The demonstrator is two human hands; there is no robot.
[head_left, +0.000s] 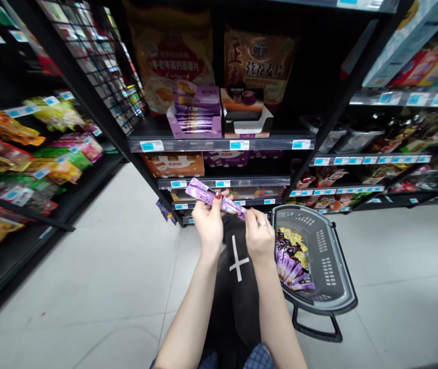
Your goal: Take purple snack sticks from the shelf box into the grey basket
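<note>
Between both hands is a purple stick packet [203, 193], slanting down to the right. My left hand [209, 220] is closed around its middle, thumb on top. My right hand [259, 233], with a ring on one finger, pinches the lower right end. Ahead on the shelf sits an open purple display box [194, 123] with similar packets stacked inside. Beside it stands an open brown and white display box [246, 120], whose inside shows no packets. To the right of my right hand, a grey basket [329, 225] on the floor holds purple packets [290, 269] and yellow packets [294, 238].
Large cereal bags [259, 61] stand behind the display boxes. A black shelf rack [219, 143] with price tags spans the front. At left, another rack carries bagged snacks [7, 133]. Small dark purple packets [165, 211] hang by the lower shelf's left corner. Pale tiled floor [119, 277] lies around.
</note>
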